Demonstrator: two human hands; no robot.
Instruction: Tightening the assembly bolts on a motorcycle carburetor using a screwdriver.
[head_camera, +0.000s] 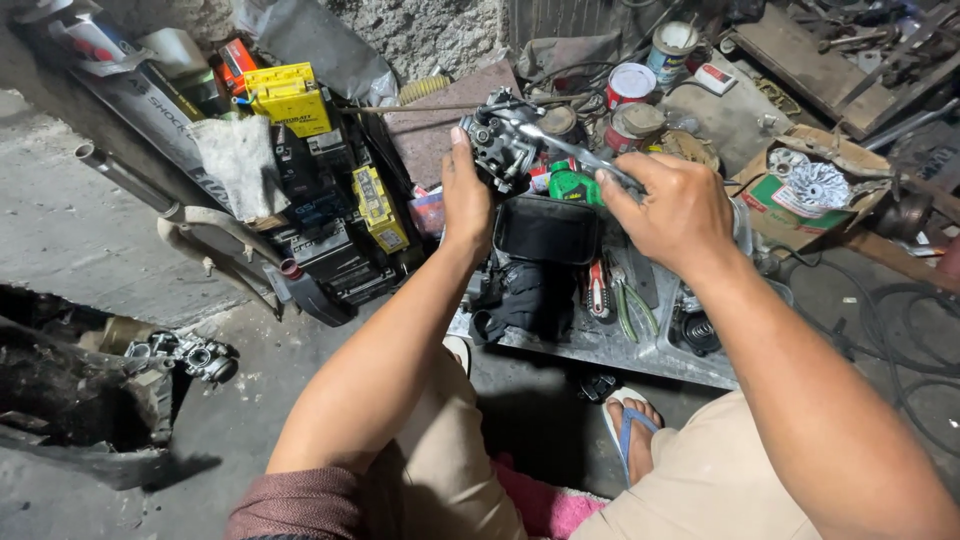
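My left hand (466, 200) grips a grey metal carburettor (497, 142), held up above a metal tray (600, 345). My right hand (672, 212) is closed around a shiny metal wrench (568, 148) whose far end rests on top of the carburettor. Just below both hands sits a black rectangular plastic tub (546, 230) on the tray. Pliers with green handles (630, 305) and a red-handled tool (597, 290) lie beside a black cloth (520, 295) on the tray.
Yellow and black batteries (290, 97) are stacked at the left by a wall. Tins (630, 85) stand behind the hands. A cardboard box (800, 180) holds a silver fan-shaped part at the right. Another carburettor (200, 355) lies on the floor at left. My sandalled foot (632, 425) is below the tray.
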